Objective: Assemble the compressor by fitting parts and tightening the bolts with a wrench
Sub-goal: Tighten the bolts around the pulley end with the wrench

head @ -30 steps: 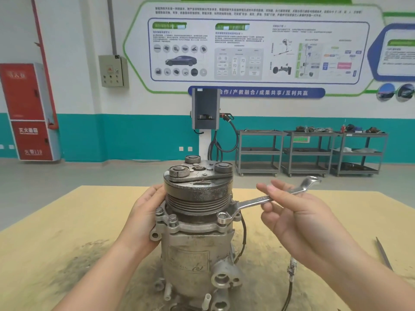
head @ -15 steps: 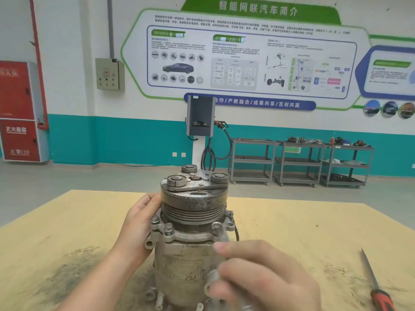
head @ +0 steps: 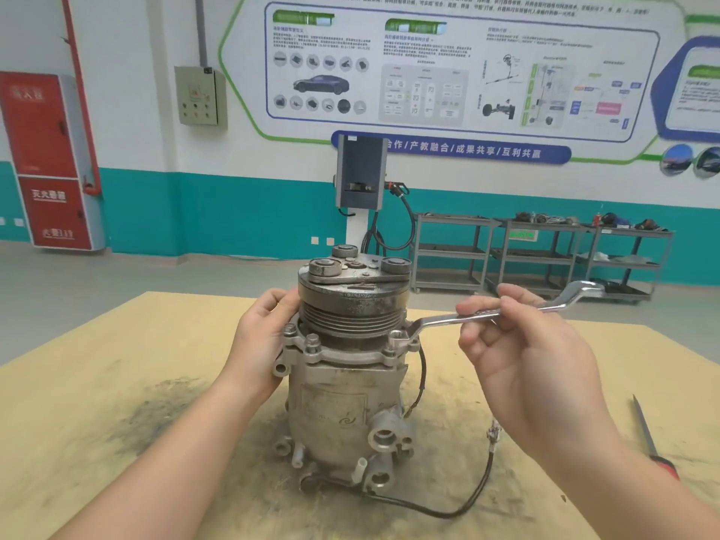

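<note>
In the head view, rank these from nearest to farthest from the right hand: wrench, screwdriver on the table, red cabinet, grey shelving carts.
1. Wrench: held in the right hand, its ring end on a compressor bolt.
2. Screwdriver: on the table, right of that hand.
3. Grey shelving carts: against the back wall, right.
4. Red cabinet: far left wall.

2 bare forearms reach in, sleeveless to the frame edge; hands (head: 259,346) ungloved, no rings.

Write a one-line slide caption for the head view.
Left hand steadies the upright compressor while the right hand holds a wrench set on a flange bolt.
</note>
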A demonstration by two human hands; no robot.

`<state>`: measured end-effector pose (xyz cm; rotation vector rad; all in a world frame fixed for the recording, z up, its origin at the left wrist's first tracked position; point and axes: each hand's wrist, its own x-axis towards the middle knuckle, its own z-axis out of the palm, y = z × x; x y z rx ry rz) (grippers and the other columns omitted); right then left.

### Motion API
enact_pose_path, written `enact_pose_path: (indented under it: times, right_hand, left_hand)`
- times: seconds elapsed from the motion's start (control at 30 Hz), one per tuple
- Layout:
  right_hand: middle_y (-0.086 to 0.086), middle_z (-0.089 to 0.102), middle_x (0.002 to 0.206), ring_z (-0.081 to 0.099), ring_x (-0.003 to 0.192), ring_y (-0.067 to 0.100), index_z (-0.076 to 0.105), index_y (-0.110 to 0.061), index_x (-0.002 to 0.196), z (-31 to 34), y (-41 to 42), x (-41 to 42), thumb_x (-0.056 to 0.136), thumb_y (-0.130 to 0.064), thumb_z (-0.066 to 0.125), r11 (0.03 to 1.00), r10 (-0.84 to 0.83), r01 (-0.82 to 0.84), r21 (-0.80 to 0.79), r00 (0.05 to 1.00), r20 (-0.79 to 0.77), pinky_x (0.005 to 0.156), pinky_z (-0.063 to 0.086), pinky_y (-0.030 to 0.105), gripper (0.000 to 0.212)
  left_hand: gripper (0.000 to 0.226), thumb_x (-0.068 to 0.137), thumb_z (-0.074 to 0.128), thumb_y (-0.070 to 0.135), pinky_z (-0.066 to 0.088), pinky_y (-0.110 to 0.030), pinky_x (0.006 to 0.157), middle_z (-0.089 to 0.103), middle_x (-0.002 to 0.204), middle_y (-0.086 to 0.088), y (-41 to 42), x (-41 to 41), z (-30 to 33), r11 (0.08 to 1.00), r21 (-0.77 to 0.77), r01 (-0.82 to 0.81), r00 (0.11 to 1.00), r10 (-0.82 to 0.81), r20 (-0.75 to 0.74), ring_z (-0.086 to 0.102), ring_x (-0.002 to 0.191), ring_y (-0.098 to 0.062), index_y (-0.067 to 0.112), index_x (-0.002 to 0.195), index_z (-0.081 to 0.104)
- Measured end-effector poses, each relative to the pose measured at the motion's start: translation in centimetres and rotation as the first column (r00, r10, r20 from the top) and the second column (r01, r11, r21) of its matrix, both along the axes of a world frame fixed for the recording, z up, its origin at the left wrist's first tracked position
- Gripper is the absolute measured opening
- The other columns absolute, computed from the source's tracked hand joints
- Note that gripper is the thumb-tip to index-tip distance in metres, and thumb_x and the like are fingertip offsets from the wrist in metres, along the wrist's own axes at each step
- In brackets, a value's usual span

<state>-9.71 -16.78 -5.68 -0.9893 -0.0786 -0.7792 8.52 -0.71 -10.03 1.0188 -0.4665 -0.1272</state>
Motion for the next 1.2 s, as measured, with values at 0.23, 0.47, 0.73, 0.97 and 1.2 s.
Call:
enact_pose_path:
  times: [0.23, 0.47, 0.73, 0.97, 1.2]
  right_hand:
    - [0.013, 0.068, 0.072, 0.058, 0.054, 0.018, 0.047, -0.008, 0.094, -0.6, -1.4, 1.4, 0.101, -0.005, 0.037, 0.977, 0.169, -0.161, 0.139, 0.984, -0.051, 0.052, 0.052, 0.024, 0.012]
    - [0.015, 0.07, 0.077, 0.065, 0.058, 0.024, 0.042, -0.009, 0.094, -1.4, -0.9, 1.3, 0.091, -0.018, 0.042, 0.979, 0.054, -0.025, -0.203, 0.989, 0.137, 0.055, 0.053, 0.027, 0.009]
    - [0.009, 0.068, 0.095, 0.07, 0.074, 0.021, 0.061, -0.018, 0.098, -3.4, 1.3, -0.1, 0.099, -0.031, 0.053, 0.635, -0.033, 0.402, -0.66, 0.868, 0.496, 0.063, 0.055, 0.033, 0.016]
    - [-0.003, 0.073, 0.096, 0.07, 0.083, 0.009, 0.076, -0.01, 0.083, -2.7, 4.3, -1.5, 0.073, -0.029, 0.078, 0.419, -0.102, 0.328, -0.847, 0.943, 0.315, 0.072, 0.057, 0.022, 0.021]
    - [0.013, 0.071, 0.082, 0.067, 0.064, 0.022, 0.051, -0.016, 0.094, 0.2, 2.4, -1.9, 0.097, -0.02, 0.045, 0.902, -0.046, 0.15, -0.406, 0.965, 0.256, 0.061, 0.053, 0.025, 0.008]
  left_hand:
    - [0.019, 0.078, 0.065, 0.033, 0.054, -0.025, 0.054, 0.071, 0.071, -0.002, 0.3, 0.4, -0.3, 1.0, 0.012, -0.01, 0.999, 0.01, 0.033, 0.067, 0.062, -0.012, 0.014, 0.075, 0.062]
    - [0.012, 0.074, 0.067, 0.031, 0.056, -0.026, 0.056, 0.071, 0.073, -0.001, 0.3, 0.3, -0.4, 0.999, -0.03, 0.016, 0.999, -0.015, 0.035, 0.067, 0.063, -0.011, 0.02, 0.069, 0.07]
    - [0.018, 0.07, 0.068, 0.03, 0.057, -0.026, 0.057, 0.073, 0.076, -0.004, 0.3, 0.3, -0.4, 1.0, -0.028, 0.002, 1.0, -0.002, 0.027, 0.069, 0.066, -0.013, 0.014, 0.078, 0.068]
    - [0.015, 0.069, 0.069, 0.035, 0.056, -0.025, 0.057, 0.073, 0.073, -0.003, 0.3, 0.1, -0.3, 0.999, -0.026, 0.019, 0.999, -0.018, 0.043, 0.069, 0.063, -0.013, 0.022, 0.066, 0.075]
    - [0.018, 0.073, 0.065, 0.034, 0.058, -0.027, 0.06, 0.074, 0.079, -0.004, 0.4, -0.1, -0.3, 1.0, -0.008, 0.005, 0.999, -0.005, 0.045, 0.071, 0.07, -0.014, 0.02, 0.07, 0.076]
